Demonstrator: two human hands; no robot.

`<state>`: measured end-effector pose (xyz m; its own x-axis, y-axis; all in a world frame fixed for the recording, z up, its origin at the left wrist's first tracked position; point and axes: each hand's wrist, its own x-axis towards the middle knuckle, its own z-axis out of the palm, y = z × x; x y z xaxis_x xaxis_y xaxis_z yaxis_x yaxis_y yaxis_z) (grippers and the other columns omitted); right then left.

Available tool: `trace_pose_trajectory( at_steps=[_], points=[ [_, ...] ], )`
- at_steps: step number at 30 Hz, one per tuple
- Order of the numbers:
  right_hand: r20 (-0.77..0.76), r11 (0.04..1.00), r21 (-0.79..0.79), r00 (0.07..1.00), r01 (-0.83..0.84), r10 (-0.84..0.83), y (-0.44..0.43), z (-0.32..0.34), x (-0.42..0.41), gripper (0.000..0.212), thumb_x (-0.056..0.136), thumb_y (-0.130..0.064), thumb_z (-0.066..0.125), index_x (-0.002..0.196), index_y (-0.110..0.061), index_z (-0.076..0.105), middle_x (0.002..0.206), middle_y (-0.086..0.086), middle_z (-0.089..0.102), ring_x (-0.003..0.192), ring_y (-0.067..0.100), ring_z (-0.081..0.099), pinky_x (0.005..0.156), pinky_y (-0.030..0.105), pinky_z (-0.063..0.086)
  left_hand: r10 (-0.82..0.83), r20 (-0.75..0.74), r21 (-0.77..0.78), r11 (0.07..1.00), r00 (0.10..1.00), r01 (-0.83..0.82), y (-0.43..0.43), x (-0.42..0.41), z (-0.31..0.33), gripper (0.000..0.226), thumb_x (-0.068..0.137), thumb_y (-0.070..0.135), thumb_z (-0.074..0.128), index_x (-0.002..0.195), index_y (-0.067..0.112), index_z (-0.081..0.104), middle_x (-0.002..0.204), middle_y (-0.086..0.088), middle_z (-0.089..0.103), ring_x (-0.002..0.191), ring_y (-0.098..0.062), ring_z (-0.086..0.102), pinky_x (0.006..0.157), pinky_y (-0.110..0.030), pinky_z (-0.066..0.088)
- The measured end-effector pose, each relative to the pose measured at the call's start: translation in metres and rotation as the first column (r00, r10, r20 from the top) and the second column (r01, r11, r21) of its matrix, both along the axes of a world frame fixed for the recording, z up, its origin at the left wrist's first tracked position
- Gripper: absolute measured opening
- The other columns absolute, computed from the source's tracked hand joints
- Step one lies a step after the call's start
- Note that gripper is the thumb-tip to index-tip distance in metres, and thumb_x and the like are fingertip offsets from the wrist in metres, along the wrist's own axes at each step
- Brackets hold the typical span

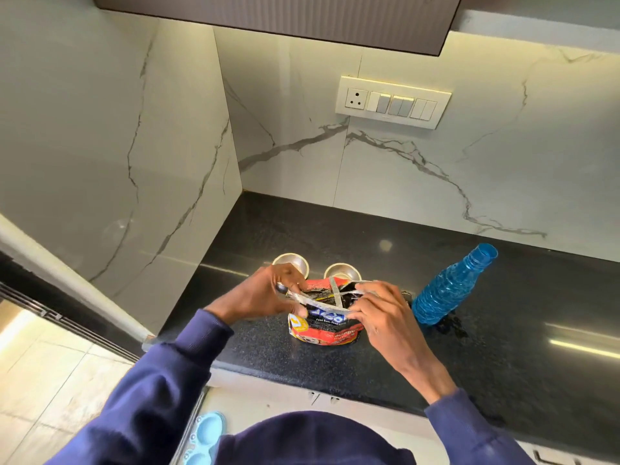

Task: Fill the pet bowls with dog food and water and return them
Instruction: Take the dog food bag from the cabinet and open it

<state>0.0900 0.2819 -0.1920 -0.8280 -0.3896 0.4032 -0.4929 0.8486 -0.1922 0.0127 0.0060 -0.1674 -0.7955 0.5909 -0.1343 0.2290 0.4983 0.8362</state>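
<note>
White marble-veined wall panels [385,169] across the upper frame, switch plate [393,102] mounted upper centre, dark speckled countertop [503,330] at lower right, beige floor tiles [43,370] seen lower left, dark cabinet underside [275,18] along the top.

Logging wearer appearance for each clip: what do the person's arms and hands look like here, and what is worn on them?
Both arms wear long dark navy-blue sleeves of a soft, sweatshirt-like fabric with ribbed cuffs that end at the wrists. The left hand and right hand are bare: no gloves, and no rings, watch or bracelets are visible. No logos or markings show on the sleeves.
</note>
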Motion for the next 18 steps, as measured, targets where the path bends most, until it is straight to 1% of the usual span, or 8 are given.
trace_pose_trajectory(
  at_steps=[2,4,7,9,12,14,16,18],
  points=[
    [0.007,1.000,-0.025,1.000,-0.001,0.001,0.000,-0.004,0.006,0.009,0.084,-0.016,0.079,0.092,-0.013,0.078,0.101,0.003,0.077,0.117,0.021,0.066,0.102,0.041,0.052,0.037,0.060,-0.039,0.999,0.998,-0.035,0.004,0.001,0.006,0.024,0.081,0.057,0.071,0.083,0.034,0.076,0.111,-0.001,0.072,0.104,-0.013,0.067,0.088,-0.031,0.056],
    [0.084,0.985,-0.170,0.996,0.033,-0.019,0.001,-0.002,0.008,0.014,0.095,-0.021,0.067,0.100,-0.012,0.077,0.104,0.002,0.076,0.112,0.017,0.066,0.099,0.035,0.053,0.125,0.010,-0.084,0.989,0.992,-0.124,0.016,0.000,0.007,0.064,0.090,0.068,0.046,0.079,0.012,0.075,0.090,-0.011,0.074,0.078,-0.023,0.069,0.074,-0.038,0.056],
    [0.259,0.940,-0.307,0.964,0.148,-0.068,0.003,0.005,-0.004,0.020,0.104,-0.025,0.057,0.109,-0.016,0.075,0.106,-0.001,0.075,0.100,0.008,0.065,0.088,0.027,0.053,0.200,-0.123,-0.339,0.912,0.972,-0.231,0.040,-0.007,0.008,0.058,0.097,0.053,0.058,0.080,-0.001,0.071,0.070,-0.009,0.067,0.057,-0.022,0.056,0.060,-0.038,0.050],
    [0.321,0.942,-0.276,0.942,0.192,-0.098,0.001,0.010,-0.019,0.015,0.100,-0.015,0.064,0.113,-0.017,0.073,0.107,-0.001,0.073,0.096,0.008,0.067,0.085,0.029,0.057,0.158,-0.183,-0.475,0.850,0.970,-0.228,0.054,-0.013,0.012,0.044,0.090,0.045,0.073,0.094,0.001,0.071,0.085,-0.007,0.071,0.070,-0.021,0.063,0.070,-0.036,0.056],
    [0.476,0.947,-0.211,0.872,0.241,-0.116,-0.002,0.017,-0.041,0.030,0.090,-0.012,0.077,0.118,-0.019,0.069,0.111,-0.006,0.065,0.101,0.008,0.066,0.083,0.021,0.055,0.017,-0.232,-0.648,0.743,0.973,-0.167,0.071,-0.018,0.018,0.052,0.080,0.030,0.085,0.121,0.007,0.061,0.109,-0.008,0.071,0.098,-0.027,0.069,0.086,-0.039,0.056],
    [0.590,0.963,-0.043,0.785,0.265,-0.190,-0.005,0.021,-0.053,0.038,0.084,-0.022,0.084,0.119,-0.021,0.070,0.111,-0.005,0.065,0.103,0.013,0.066,0.078,0.019,0.048,-0.064,-0.271,-0.718,0.678,0.960,-0.157,0.078,-0.019,0.018,0.045,0.085,0.020,0.079,0.124,0.011,0.060,0.114,-0.007,0.070,0.104,-0.028,0.069,0.087,-0.041,0.056],
    [0.595,0.965,0.077,0.765,0.253,-0.248,-0.010,0.023,-0.061,0.031,0.082,-0.025,0.086,0.112,-0.022,0.075,0.113,-0.002,0.073,0.094,0.012,0.068,0.076,0.027,0.053,-0.117,-0.284,-0.754,0.640,0.952,-0.147,0.082,-0.017,0.016,0.035,0.091,0.014,0.068,0.126,0.012,0.060,0.120,-0.009,0.069,0.110,-0.030,0.068,0.091,-0.041,0.054],
    [0.561,0.960,-0.044,0.802,0.277,-0.206,-0.014,0.026,-0.068,0.018,0.086,-0.017,0.083,0.103,-0.023,0.079,0.111,-0.004,0.077,0.089,0.004,0.068,0.081,0.027,0.057,-0.158,-0.291,-0.782,0.607,0.943,-0.140,0.081,-0.014,0.014,0.034,0.095,0.013,0.061,0.129,0.012,0.060,0.125,-0.010,0.068,0.117,-0.031,0.066,0.095,-0.041,0.053]
  ],
)
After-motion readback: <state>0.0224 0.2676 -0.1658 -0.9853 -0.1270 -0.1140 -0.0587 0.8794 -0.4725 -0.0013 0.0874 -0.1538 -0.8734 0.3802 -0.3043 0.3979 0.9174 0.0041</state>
